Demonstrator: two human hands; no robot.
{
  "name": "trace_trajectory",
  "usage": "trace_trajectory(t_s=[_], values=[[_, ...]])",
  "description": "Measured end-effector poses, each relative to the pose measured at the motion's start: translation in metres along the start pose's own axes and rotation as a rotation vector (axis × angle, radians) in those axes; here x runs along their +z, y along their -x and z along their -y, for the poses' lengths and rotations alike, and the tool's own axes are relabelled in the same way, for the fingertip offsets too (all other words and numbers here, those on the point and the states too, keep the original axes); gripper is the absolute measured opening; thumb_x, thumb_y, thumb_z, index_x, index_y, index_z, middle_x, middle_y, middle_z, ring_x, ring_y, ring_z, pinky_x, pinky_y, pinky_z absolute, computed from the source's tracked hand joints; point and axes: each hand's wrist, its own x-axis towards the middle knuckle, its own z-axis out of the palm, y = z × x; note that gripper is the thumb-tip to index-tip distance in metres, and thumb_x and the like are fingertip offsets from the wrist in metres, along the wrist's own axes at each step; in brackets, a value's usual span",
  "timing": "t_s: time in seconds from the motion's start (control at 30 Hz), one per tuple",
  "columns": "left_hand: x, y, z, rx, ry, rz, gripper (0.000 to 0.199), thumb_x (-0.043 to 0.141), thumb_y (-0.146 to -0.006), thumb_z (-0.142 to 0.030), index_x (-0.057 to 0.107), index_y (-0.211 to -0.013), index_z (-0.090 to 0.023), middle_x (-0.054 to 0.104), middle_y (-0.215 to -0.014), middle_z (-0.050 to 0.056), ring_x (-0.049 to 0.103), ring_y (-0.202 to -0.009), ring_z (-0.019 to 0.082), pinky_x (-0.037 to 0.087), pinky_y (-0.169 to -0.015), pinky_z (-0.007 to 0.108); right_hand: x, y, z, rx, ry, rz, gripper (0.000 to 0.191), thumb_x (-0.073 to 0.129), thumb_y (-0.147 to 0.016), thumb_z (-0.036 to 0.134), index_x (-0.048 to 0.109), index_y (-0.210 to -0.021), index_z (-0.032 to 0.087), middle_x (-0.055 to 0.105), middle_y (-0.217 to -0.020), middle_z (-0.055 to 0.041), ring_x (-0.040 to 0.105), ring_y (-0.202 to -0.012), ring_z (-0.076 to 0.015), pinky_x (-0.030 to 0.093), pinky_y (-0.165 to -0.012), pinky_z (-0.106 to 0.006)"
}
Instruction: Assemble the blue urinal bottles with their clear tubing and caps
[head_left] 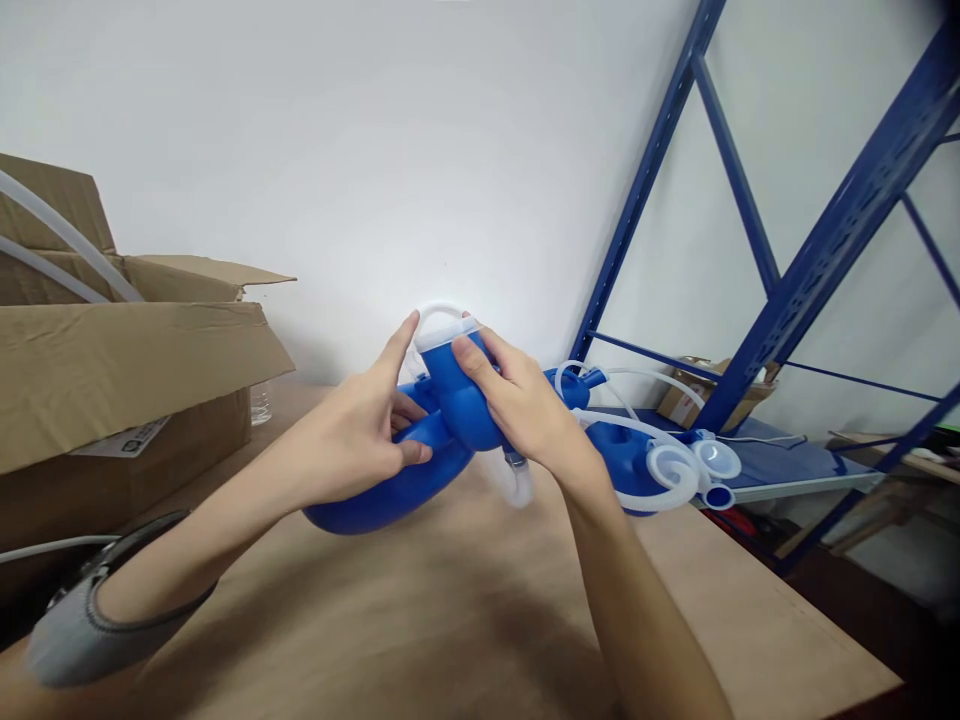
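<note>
Blue container (pixel 390 480) between both hands, long axis slanting, capped neck up, away; left fingers (pixel 367 430) spread, thumb against its side; right fingers (pixel 517 390) clamped round neck, just below white cap (pixel 448 332).

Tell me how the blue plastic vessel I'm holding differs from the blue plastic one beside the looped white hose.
The held vessel is in your left hand and right hand; the other vessel is untouched. The held vessel's capped neck shows, while the other vessel is partly behind your right forearm. Both have blue bodies.
</note>
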Motion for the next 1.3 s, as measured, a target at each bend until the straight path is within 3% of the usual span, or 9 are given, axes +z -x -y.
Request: trace_trajectory(t_s=[0.17, 0.33, 0.5, 0.67, 0.8, 0.93, 1.1, 1.2, 1.3], values=[[-0.002, -0.008, 0.007, -0.03, 0.031, -0.03, 0.136, 0.084, -0.064, -0.025, -0.004, -0.168, -0.03, 0.081, -0.099, 0.005, 0.077, -0.102, 0.034, 0.061, -0.095, 0.047, -0.006, 0.008, 0.012, 0.133, 0.191, 0.014, 0.07, 0.057, -0.091, 0.075, 0.061, -0.144, 0.029, 0.074, -0.128, -0.01, 0.061, -0.131, -0.0389, 0.04, -0.113, -0.054], [-0.008, -0.014, 0.018, -0.045, 0.062, -0.006, 0.133, 0.086, -0.067, -0.026, -0.001, -0.167, -0.03, 0.082, -0.101, 0.005, 0.078, -0.102, 0.032, 0.061, -0.094, 0.047, -0.007, 0.006, -0.001, 0.209, 0.18, 0.028, 0.074, 0.061, -0.089, 0.075, 0.058, -0.148, 0.031, 0.069, -0.138, -0.0101, 0.05, -0.143, -0.0424, 0.03, -0.12, -0.06], [-0.03, -0.024, 0.031, -0.122, 0.182, -0.245, 0.127, 0.094, -0.062, -0.038, 0.018, -0.164, -0.031, 0.082, -0.105, 0.006, 0.076, -0.106, 0.033, 0.062, -0.093, 0.047, -0.02, 0.005, -0.007, 0.04, 0.081, 0.041, 0.07, 0.068, -0.092, 0.062, 0.05, -0.154, 0.035, 0.062, -0.146, -0.006, 0.054, -0.139, -0.034, 0.034, -0.121, -0.057], [-0.048, -0.031, 0.047, -0.13, 0.38, -0.497, 0.113, 0.09, -0.069, -0.038, 0.023, -0.16, -0.027, 0.083, -0.102, -0.002, 0.066, -0.127, 0.03, 0.056, -0.097, 0.038, -0.037, 0.007, 0.01, -0.087, 0.184, 0.058, 0.051, 0.067, -0.096, 0.051, 0.061, -0.144, 0.037, 0.055, -0.152, -0.0035, 0.045, -0.146, -0.0301, 0.031, -0.125, -0.053], [-0.05, -0.042, 0.068, -0.147, 0.353, -0.619, 0.105, 0.074, -0.08, -0.045, 0.007, -0.161, -0.033, 0.077, -0.125, -0.005, 0.054, -0.141, 0.025, 0.053, -0.094, 0.035, -0.042, 0.005, 0.001, 0.006, 0.177, 0.183, 0.056, 0.077, -0.087, 0.051, 0.064, -0.141, 0.04, 0.047, -0.159, -0.0015, 0.032, -0.154, -0.0335, 0.023, -0.128, -0.058], [-0.049, -0.05, 0.092, -0.12, 0.269, -0.609, 0.114, 0.07, -0.08, -0.045, -0.011, -0.16, -0.038, 0.062, -0.149, -0.004, 0.047, -0.146, 0.021, 0.052, -0.096, 0.032, -0.04, -0.001, -0.028, 0.199, 0.131, 0.327, 0.065, 0.088, -0.075, 0.049, 0.067, -0.136, 0.04, 0.04, -0.166, 0.0009, 0.019, -0.16, -0.037, 0.012, -0.129, -0.061], [-0.043, -0.051, 0.11, -0.065, 0.321, -0.575, 0.129, 0.073, -0.084, -0.045, -0.032, -0.157, -0.034, 0.053, -0.157, 0.003, 0.044, -0.148, 0.025, 0.051, -0.102, 0.033, -0.043, -0.004, -0.068, 0.432, 0.036, 0.474, 0.074, 0.094, -0.064, 0.046, 0.07, -0.134, 0.036, 0.053, -0.158, -0.0006, 0.022, -0.159, -0.0411, 0.0, -0.127, -0.065], [-0.039, -0.055, 0.118, -0.022, 0.424, -0.526, 0.136, 0.078, -0.083, -0.034, -0.037, -0.155, -0.032, 0.05, -0.158, 0.008, 0.046, -0.147, 0.023, 0.046, -0.111, 0.032, -0.047, -0.006, -0.076, 0.483, 0.115, 0.593, 0.082, 0.087, -0.072, 0.056, 0.061, -0.146, 0.031, 0.046, -0.163, -0.003, 0.029, -0.157, -0.04, 0.008, -0.13, -0.059], [-0.039, -0.062, 0.131, 0.02, 0.505, -0.562, 0.146, 0.084, -0.074, -0.014, -0.036, -0.156, -0.029, 0.048, -0.156, 0.017, 0.056, -0.138, 0.02, 0.044, -0.116, 0.036, -0.05, -0.009, -0.073, 0.548, 0.318, 0.754, 0.096, 0.075, -0.082, 0.066, 0.037, -0.162, 0.03, 0.039, -0.167, -0.0073, 0.039, -0.153, -0.0364, 0.025, -0.129, -0.05]])
